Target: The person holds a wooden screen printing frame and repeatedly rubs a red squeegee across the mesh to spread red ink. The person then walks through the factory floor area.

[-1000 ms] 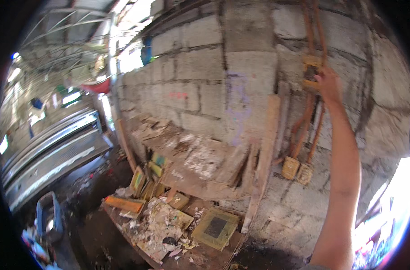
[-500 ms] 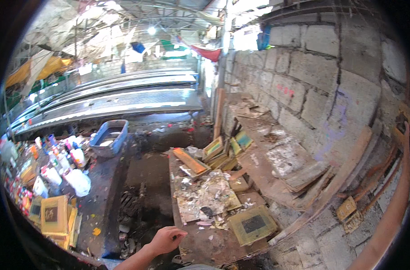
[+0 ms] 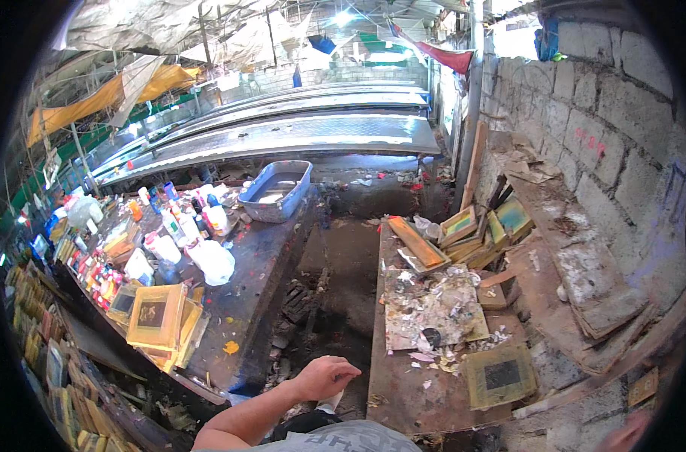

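My left hand point(image 3: 328, 378) hangs above the dark gap between two work surfaces, its fingers curled loosely together and nothing visible in them. At the lower right rim, my right hand point(image 3: 628, 432) is smeared and partly cut off, so its fingers cannot be made out. Nearest to the left hand is the brown wooden table point(image 3: 407, 395), on whose near right corner lies a yellowed screen-printing frame point(image 3: 501, 377) with a dark rectangular mesh. A littered board point(image 3: 437, 301) lies behind that frame. Farther back lean a wooden frame with an orange bar point(image 3: 418, 242) and several more frames.
On the left, a dark table point(image 3: 264, 279) bears several bottles, stacked screen frames point(image 3: 158, 316) and a blue-grey tub point(image 3: 277, 192). Many frames point(image 3: 53, 361) stand racked at far left. Long printing tables point(image 3: 283, 139) stretch across the back. A block wall point(image 3: 584, 120) bounds the right side.
The view has swung left, bringing the racked frames in. My right arm, raised along the right wall before, has dropped to the lower right rim. My left hand stays curled.
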Tool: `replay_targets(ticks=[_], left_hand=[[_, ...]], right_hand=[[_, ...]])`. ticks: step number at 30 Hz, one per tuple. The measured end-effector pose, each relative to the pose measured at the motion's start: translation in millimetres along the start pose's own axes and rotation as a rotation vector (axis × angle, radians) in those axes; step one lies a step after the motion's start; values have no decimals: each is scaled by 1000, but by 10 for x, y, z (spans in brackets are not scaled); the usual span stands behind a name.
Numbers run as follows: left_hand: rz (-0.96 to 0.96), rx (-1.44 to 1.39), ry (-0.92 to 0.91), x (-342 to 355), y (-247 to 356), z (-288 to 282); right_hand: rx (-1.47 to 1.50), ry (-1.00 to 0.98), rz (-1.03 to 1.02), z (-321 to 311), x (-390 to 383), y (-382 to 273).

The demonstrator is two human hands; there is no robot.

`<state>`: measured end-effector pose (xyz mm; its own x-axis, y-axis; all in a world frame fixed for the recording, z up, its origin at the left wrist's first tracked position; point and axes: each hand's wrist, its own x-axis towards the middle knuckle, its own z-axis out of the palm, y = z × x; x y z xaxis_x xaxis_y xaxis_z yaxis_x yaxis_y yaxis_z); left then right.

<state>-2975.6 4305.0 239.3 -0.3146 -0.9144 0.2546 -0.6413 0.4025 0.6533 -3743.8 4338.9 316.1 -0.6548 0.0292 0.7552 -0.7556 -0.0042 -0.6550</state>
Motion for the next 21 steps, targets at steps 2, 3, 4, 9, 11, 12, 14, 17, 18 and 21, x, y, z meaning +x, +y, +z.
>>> replay_targets(ticks=[2,3,4,9,11,12,14,17,18,21], left_hand=[[-34,0,-26,50,-140,-135],[-61,-15,-46,46,-307,-174],[-74,-23,-76,90,-428,-206],[-44,94,-262,326,-1492,-391],[-35,99,-308,488,-1957,-479],[-58,88,-326,597,-2172,-542],[-100,45,-327,721,-2579,-631],[-156,-23,-305,860,-3181,-920],[-155,-53,-272,836,-3321,-990],[-235,-120,-237,873,-3679,-1278]], right_hand=[[85,-280,59,163,-1449,120],[133,-445,67,246,-2137,-29],[181,-592,85,284,-2705,-256],[558,-1190,-281,867,-4163,-2311],[662,-1303,-277,1219,-4474,-2883],[651,-1335,-279,1424,-4615,-3120],[631,-1414,-276,1794,-4891,-3501],[665,-1591,-311,2422,-5296,-4028],[694,-1616,-362,2618,-5416,-4232],[780,-1693,-504,3149,-5790,-4853]])
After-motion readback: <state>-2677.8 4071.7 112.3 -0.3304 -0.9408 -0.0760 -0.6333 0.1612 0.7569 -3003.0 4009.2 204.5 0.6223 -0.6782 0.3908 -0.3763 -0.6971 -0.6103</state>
